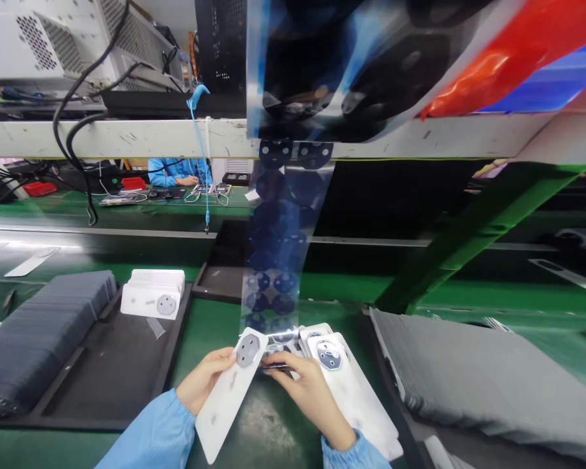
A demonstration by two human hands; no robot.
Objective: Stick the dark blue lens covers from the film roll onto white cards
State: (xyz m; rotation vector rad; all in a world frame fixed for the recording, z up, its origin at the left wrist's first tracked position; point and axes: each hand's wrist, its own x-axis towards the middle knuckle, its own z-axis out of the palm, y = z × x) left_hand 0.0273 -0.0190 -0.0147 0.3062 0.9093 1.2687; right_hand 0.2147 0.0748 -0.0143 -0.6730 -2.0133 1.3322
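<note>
My left hand [206, 379] grips a white plate [229, 397] with a round grey disc near its upper end, tilted over the green bench. Just right of it, my right hand [308, 389] pinches a small dark piece [277, 366] at the plate's edge, partly hidden by the fingers. A clear strip [276, 251] with dark round stickers hangs down behind both hands, its lower end on the bench. Several white plates [359, 397] lie in an overlapping stack beside and below my right hand; the top one bears a round disc with holes.
At left, a black tray [112, 374] holds a row of grey sheets [53, 326] and white plates [153, 293]. More grey sheets [488, 371] fill a tray at right. A green post [473, 234] slants behind. Across the line, a person in blue [176, 172] works.
</note>
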